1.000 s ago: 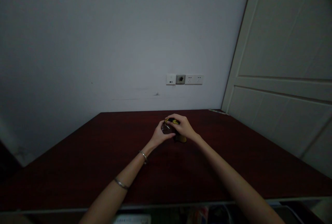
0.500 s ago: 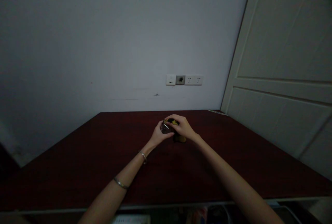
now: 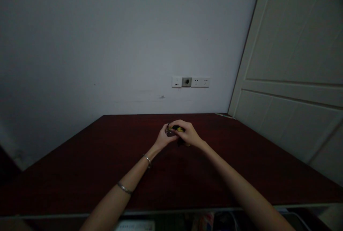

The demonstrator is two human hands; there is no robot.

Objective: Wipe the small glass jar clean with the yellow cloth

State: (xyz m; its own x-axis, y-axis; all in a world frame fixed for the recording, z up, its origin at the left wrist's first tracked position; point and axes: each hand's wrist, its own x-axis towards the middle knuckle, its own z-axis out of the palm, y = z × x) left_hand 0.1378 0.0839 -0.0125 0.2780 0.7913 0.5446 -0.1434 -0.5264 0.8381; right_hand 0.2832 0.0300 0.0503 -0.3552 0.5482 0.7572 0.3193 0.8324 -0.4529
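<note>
Above the middle of the dark red table [image 3: 128, 159], my left hand [image 3: 162, 139] is curled around a small, clear, glass-like vessel [image 3: 170, 134]. The fingers of my left hand are partly hidden behind it. Against the top and right side of the vessel, my right hand [image 3: 189, 133] pinches a soft black-and-yellow cloth [image 3: 179, 129]. Part of the cloth hangs below my right palm. The dim light and small size leave the vessel's exact kind unclear.
A pale wall [image 3: 134, 45] with a row of sockets [image 3: 200, 82] stands behind the table. At right is a white panelled door [image 3: 292, 56]. Below the table's front edge, an open space holds a white object [image 3: 136, 225] and a red packet [image 3: 207, 222].
My right hand has shifted slightly down and left over the vessel, bunching the cloth closer. Less of the cloth hangs below the palm now. My left hand has hardly moved.
</note>
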